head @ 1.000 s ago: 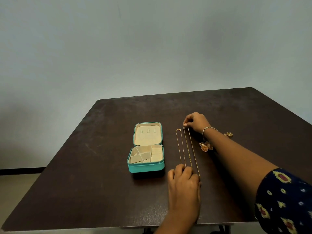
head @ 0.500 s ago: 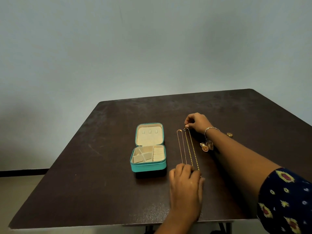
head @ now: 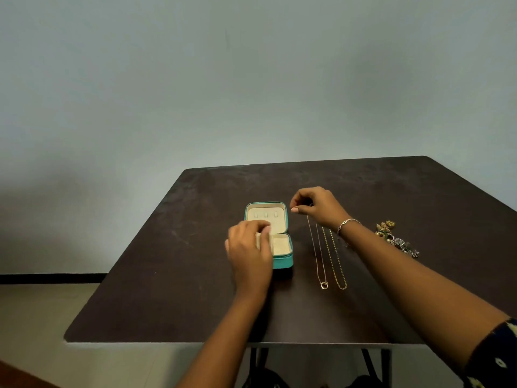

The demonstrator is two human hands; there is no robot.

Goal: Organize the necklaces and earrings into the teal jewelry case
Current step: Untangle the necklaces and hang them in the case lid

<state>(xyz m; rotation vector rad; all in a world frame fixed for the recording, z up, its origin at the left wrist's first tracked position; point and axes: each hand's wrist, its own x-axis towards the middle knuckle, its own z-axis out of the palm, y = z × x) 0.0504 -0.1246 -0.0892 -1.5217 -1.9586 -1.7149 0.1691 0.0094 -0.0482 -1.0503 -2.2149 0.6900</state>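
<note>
Mid-desk (head: 179,298), the right hand (head: 319,208) pinches the necklaces (head: 326,256) at their far ends. The left hand (head: 249,247) rests bent-fingered on the open case (head: 284,261); I cannot tell whether it holds anything.

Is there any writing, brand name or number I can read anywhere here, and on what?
None: no readable text on the teal jewelry case, the necklaces, the earrings pile or the table. Any engraving on them would be too small to see.

One teal case (head: 282,261), two necklaces (head: 315,249), one earring heap (head: 395,238), count unclear
</note>
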